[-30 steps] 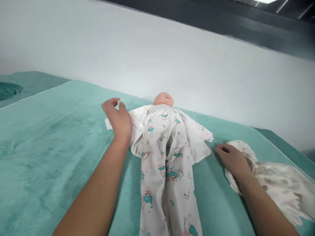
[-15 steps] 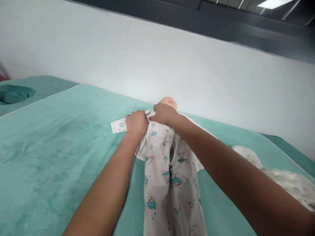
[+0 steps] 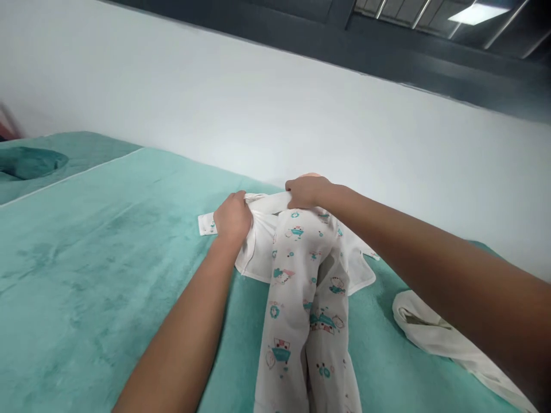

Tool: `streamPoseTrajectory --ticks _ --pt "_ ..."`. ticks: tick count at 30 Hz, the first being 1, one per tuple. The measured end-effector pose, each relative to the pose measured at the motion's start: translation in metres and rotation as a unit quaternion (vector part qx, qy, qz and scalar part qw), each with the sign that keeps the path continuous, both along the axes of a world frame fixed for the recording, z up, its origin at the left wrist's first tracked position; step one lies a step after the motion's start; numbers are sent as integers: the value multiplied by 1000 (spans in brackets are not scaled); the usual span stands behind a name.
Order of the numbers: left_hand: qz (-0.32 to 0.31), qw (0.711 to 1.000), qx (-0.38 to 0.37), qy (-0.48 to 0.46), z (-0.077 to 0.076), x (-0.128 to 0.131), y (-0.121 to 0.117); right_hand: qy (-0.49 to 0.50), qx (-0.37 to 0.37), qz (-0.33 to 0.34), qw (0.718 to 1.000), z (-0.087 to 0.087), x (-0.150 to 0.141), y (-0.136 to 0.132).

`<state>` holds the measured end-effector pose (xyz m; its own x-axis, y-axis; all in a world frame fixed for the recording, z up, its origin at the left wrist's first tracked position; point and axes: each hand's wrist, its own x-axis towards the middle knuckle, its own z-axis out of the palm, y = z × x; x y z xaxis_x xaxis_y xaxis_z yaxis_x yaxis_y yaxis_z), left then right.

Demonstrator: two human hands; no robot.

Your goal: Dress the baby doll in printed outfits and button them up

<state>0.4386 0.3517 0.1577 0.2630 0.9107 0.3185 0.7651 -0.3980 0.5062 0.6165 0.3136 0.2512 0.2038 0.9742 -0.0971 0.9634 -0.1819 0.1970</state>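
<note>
A doll, its head [image 3: 310, 174] mostly hidden behind my right hand, lies face up against the wall end of the green bedding. White baby pants [image 3: 297, 275] with a teal and pink print stretch down its front toward me. A white baby shirt [image 3: 258, 252] is spread open around its upper part, one printed sleeve end [image 3: 207, 224] poking out past my left hand. My left hand [image 3: 233, 217] is closed on the shirt near that sleeve. My right hand [image 3: 306, 192], closed at the doll's chest, grips a white strip of the shirt pulled taut between both hands.
Teal plush bedding [image 3: 129, 275] covers the surface. Under my right forearm lies a crumpled white cloth [image 3: 434, 330]. A white wall [image 3: 258, 103] rises behind the doll, and a darker teal cushion-like fold [image 3: 30, 162] is at far left.
My right hand has moved right, drawing the white strip out between my hands. The doll's head and the pants have shifted right too. My left hand stays closed, slightly further left.
</note>
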Motion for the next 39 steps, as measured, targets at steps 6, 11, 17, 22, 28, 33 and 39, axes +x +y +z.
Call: streamPoseTrajectory --ticks 6,11,17,22,28,33,39 --pt "1 1000 -14 -7 -1 -1 -4 35 -85 64 994 -11 -13 5" --pt "-3 1000 -16 -18 -1 -1 -3 -19 -101 70 992 -24 -29 21" --pt "0 998 -48 -49 -2 -4 -2 -51 -16 47 997 -4 -1 3" --pt "-5 997 -71 -13 -5 -6 -3 -43 18 42 998 15 25 -19" --pt "-33 999 26 8 2 -7 -8 11 45 37 998 3 9 -12" --pt "-29 993 53 106 0 -10 -5 168 87 53 981 -16 0 -16" --pt "-1 991 80 102 0 -7 -9 284 359 -33 888 -71 37 -104"
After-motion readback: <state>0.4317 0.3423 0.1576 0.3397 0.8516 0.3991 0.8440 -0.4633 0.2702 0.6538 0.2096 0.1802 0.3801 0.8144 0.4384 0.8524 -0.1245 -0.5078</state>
